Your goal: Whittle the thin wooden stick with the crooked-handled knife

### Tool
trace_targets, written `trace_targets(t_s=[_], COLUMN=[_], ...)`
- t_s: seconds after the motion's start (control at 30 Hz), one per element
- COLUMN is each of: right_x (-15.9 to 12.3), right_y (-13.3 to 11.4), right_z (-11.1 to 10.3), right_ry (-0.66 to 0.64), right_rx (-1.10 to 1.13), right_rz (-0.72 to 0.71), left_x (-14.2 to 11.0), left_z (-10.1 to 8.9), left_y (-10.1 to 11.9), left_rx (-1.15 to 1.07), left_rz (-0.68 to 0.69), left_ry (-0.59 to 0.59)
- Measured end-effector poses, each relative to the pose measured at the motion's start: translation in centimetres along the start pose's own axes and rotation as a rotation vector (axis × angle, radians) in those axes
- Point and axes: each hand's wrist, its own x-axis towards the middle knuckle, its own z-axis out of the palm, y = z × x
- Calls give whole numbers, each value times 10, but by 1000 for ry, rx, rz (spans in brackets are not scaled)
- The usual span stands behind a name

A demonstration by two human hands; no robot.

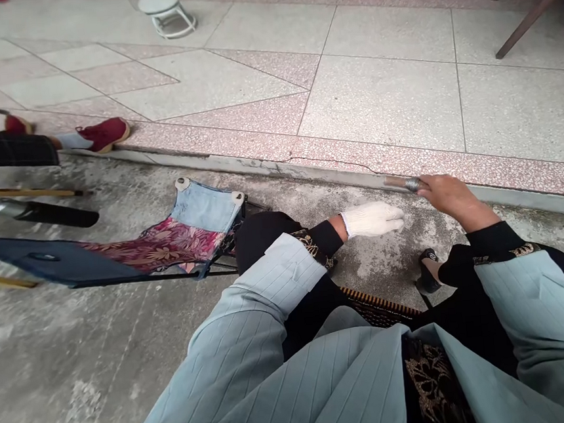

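My left hand (374, 220), in a white knitted glove, hangs over the concrete between my knees. Its fingers point right, stretched out and slightly bent, and I see nothing in them. My bare right hand (451, 198) is closed around the end of a short tool with a wire-wound neck (412, 184). The tool's far end points left, blurred and brownish, over the step's edge; its kind is unclear. A sandal (430, 271) on my foot shows below my right hand.
Left of my knee stands a folding fabric chair (166, 244). A terrazzo step (381, 104) runs across in front. Another person's red shoe (105, 133) rests on it. Farther back are a white stool (166, 11) and a wooden leg (535, 8). A dark bottle-like object (45, 211) is at left.
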Motion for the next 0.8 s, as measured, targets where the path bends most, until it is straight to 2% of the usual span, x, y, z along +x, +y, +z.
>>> trace_targets(t_s=[0.07,0.13,0.23,0.3,0.33,0.43,0.5,0.57,0.67,0.73,0.8], right_x=[-1,-3,-9,-15,-18,-26,-28,-29,-26,-23,-20], right_y=[-1,0,7,14,17,22,21,19,19,21,23], right_z=[2,-1,-13,-25,-30,-42,-44,-42,-38,-35,-32], right_ry=[-127,-305,-605,-683,-652,-421,-291,-201,-66,31,121], right_rx=[-76,7,366,627,743,1020,1165,1308,1463,1473,1346], right_rz=[-96,-238,-450,-506,-503,-403,-335,-288,-205,-147,-71], left_x=[-3,-8,-15,-18,-19,-17,-15,-13,-10,-7,-4], left_z=[-8,-19,-33,-36,-36,-31,-29,-28,-27,-25,-21], left_y=[-3,-7,-12,-14,-14,-11,-9,-7,-4,-2,1], left_rx=[1,-7,-86,-219,-309,-591,-669,-600,-378,-243,-119], left_rz=[1,-18,-53,-72,-71,-32,-39,-78,-134,-149,-147], left_ry=[-1,31,110,121,116,84,75,77,120,165,183])
